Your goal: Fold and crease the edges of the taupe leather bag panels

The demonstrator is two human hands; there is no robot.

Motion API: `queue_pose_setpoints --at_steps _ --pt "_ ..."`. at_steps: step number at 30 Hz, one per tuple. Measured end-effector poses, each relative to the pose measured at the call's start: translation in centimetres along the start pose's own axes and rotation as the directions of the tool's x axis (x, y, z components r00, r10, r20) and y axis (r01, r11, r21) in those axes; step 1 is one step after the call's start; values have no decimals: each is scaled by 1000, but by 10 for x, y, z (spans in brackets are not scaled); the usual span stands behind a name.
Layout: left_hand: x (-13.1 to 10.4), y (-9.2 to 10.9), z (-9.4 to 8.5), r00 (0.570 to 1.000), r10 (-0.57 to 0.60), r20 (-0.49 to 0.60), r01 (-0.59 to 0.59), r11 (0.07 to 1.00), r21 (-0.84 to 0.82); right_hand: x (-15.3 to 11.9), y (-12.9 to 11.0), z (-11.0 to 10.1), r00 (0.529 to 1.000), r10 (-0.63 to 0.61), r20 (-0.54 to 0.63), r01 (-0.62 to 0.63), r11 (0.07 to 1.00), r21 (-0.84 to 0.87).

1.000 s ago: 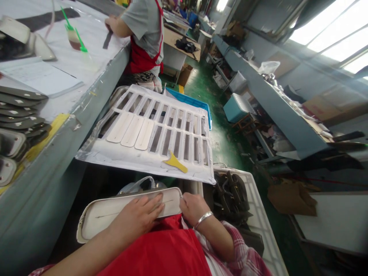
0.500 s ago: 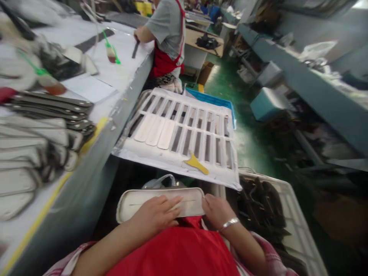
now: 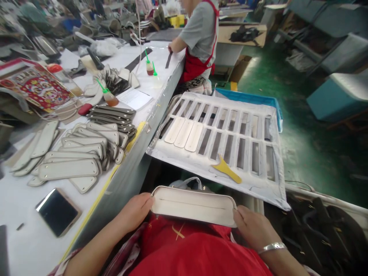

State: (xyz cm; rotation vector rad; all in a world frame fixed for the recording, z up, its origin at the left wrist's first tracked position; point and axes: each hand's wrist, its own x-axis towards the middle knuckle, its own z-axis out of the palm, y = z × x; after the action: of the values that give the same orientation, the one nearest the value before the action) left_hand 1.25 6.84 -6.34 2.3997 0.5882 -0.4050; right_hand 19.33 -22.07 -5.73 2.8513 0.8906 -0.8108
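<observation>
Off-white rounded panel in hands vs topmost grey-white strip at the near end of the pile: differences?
The off-white rounded panel is held at its ends by the left hand and right hand; the grey-white strip lies on a pile of strips. The panel has a thin dark line along its middle; the strip shows small dots near its ends. Both are pale, elongated and round-cornered.

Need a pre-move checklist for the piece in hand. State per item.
1. Left hand on the cream piece's left end: ok, gripping.
2. Right hand on its right end: ok, gripping.
3. Cream face unobstructed between the hands: ok.
4. Underside sound: cannot tell, hidden.
5. White slotted frame free of loose tools: not ok, yellow tool lies near its front edge.
6. Co-worker's hand away from the piece: ok, at the table farther off.
</observation>
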Motion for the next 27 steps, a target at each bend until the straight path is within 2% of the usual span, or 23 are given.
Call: queue_pose_setpoints --at_steps 7,9,11,13,15,17,19,22,27 --pt "5 4 -11 998 55 -3 -53 970 238 2 1 1 999 -30 -22 29 999 -18" --pt "8 5 -9 998 57 -18 -51 971 233 2 2 0 997 -59 -41 57 998 -41" --pt "9 3 -7 998 57 -10 -56 995 78 2 4 0 997 -67 -46 65 996 -55" --pt "8 -1 -4 999 29 23 -23 976 -216 1 4 0 997 -60 -49 57 996 -62" --pt "5 -7 1 998 -36 57 60 858 -509 1 3 1 997 -52 -54 49 996 -69" --pt "1 -13 8 993 -95 70 117 707 -697 -1 2 0 997 -52 -52 48 996 -73" --pt "-1 -18 16 991 -121 54 115 589 -800 -2 1 -2 997 -55 -50 50 995 -81" --pt "-2 -23 27 989 -149 15 83 461 -883 -3 0 -3 997 -70 -40 67 994 -87" --pt "3 -22 33 990 -141 16 65 350 -934 -2 1 -1 1000 -5 25 5 999 -34"
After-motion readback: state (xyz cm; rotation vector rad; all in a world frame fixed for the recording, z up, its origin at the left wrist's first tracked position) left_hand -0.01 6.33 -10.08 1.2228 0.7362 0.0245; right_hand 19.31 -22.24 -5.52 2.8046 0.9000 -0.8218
